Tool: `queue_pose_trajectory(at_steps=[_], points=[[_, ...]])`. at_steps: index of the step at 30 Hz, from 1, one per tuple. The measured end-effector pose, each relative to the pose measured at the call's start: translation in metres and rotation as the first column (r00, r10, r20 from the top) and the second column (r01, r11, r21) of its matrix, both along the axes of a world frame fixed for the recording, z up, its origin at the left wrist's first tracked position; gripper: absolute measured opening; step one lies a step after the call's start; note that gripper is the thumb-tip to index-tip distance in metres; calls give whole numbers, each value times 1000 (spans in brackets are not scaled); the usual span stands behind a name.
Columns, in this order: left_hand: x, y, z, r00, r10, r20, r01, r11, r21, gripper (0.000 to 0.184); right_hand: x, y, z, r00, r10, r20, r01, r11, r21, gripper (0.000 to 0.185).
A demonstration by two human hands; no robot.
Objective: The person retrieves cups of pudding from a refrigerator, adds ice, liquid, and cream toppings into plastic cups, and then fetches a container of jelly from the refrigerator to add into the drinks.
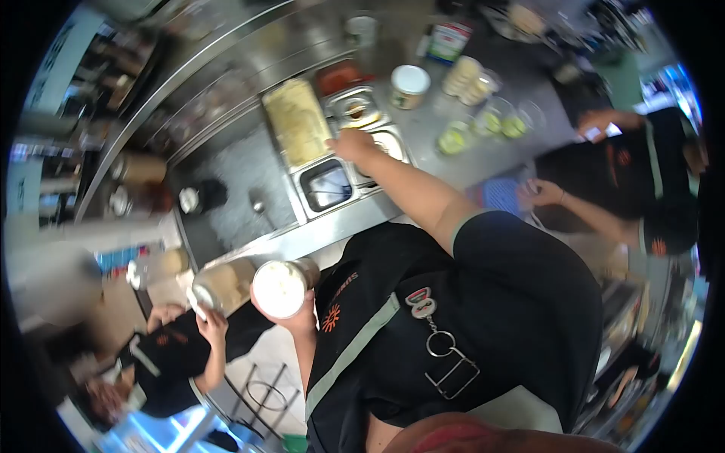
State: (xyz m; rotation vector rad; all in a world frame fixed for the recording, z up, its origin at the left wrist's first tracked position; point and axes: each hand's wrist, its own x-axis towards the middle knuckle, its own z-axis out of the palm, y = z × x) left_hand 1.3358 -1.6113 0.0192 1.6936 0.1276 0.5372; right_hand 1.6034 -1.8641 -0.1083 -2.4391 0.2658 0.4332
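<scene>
My left hand point(300, 317) is wrapped round a cup point(279, 290) with a white, creamy-looking top, held in front of my body at the counter's near edge. My right hand point(352, 144) reaches over the set-in steel pans, its fingers drawn together; whatever they hold is hidden. Just left of it lies a long pan of pale yellow food point(296, 124). Beyond it is a small pan with dark contents point(355, 110). Under my wrist, a pan with white contents point(389, 145) is partly covered. Nearer me sits a steel pan point(326, 185) with a shiny bottom.
An ice bin point(245, 177) with a scoop adjoins the pans. To the right stand a white-lidded tub point(410, 86), stacked cups point(462, 79) and clear cups with green slices point(455, 138). One co-worker point(177, 351) handles a large container point(221, 284) at left; another point(634, 181) stands at right near a blue cloth point(498, 195).
</scene>
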Motion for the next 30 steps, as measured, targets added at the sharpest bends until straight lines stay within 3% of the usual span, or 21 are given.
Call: queue_pose_trajectory(at_steps=[4, 7, 8, 9, 10, 11, 12, 13, 14, 15, 16, 17, 18, 19, 20, 21, 23, 24, 26, 27, 30], points=[[11, -6, 2, 967, -253, 41, 247, 962, 114, 109, -95, -29, 30, 992, 91, 86, -91, 996, -14, 48], [22, -34, 3, 865, -498, 54, 490, 864, 117, 106, -208, -73, 31, 989, 127, -70, -124, 991, 47, 47], [25, -48, 1, 815, -579, 34, 575, 814, 82, 105, -252, -96, -53, 988, 119, 97, -125, 991, 55, 48], [29, -67, -1, 757, -653, 19, 652, 757, 50, 105, -297, -118, -16, 997, 65, -48, -64, 997, 38, 50], [33, -88, -5, 695, -718, 32, 717, 696, 41, 104, -348, -145, -35, 997, -29, -74, 32, 999, 40, 50], [34, -112, -10, 631, -775, 39, 774, 632, 30, 104, -400, -176, -73, 966, -106, -238, 94, 994, -61, 45], [36, -140, -14, 566, -823, 34, 824, 567, 9, 104, -463, -208, -104, 945, -179, -273, 141, 978, -152, 40], [36, -173, -17, 500, -865, 28, 866, 500, -11, 103, -541, -249, -170, 940, 26, -341, -149, 929, -339, 34], [37, -208, -19, 464, -885, 38, 886, 464, 10, 101, -602, -266, -177, 824, -260, -504, 27, 906, -423, 29], [36, -244, -21, 429, -902, 47, 902, 431, 34, 99, -666, -287, -187, 401, -763, -507, 600, 637, -485, 29], [34, -281, -23, 389, -921, 32, 921, 389, 6, 97, -723, -301, -182, 539, -522, -661, 247, 849, -468, 28], [30, -319, -26, 349, -937, 17, 937, 349, -25, 95, -761, -310, -173, 554, -234, -799, -149, 916, -373, 30], [26, -355, -31, 328, -944, 40, 944, 327, -34, 94, -782, -314, -155, 480, -26, -877, -380, 895, -235, 35], [22, -393, -38, 305, -950, 66, 952, 302, -45, 92, -803, -315, -144, 471, -23, -882, -346, 915, -209, 33], [20, -430, -46, 321, -944, 81, 947, 322, -1, 90, -820, -316, -139, 511, -141, -848, -164, 952, -257, 31], [19, -469, -51, 299, -946, 124, 954, 298, -24, 88, -835, -316, -135, 513, -339, -788, 148, 940, -308, 29], [19, -545, -61, 343, -920, 187, 938, 347, -12, 85, -851, -311, -134, 350, -699, -623, 745, 611, -267, 25], [21, -583, -70, 342, -918, 200, 939, 343, -30, 85, -855, -311, -134, 293, -756, -585, 864, 471, -176, 23], [30, -650, -94, 468, -866, 177, 882, 471, -31, 81, -856, -318, -138, 244, -795, -555, 960, 280, 21, 21], [35, -683, -103, 487, -855, 179, 873, 486, -50, 81, -854, -325, -143, 257, -799, -544, 964, 254, 83, 20], [55, -754, -115, 550, -824, 139, 834, 530, -157, 75, -791, -351, -73, 384, -808, -447, 897, 442, -27, 18]])
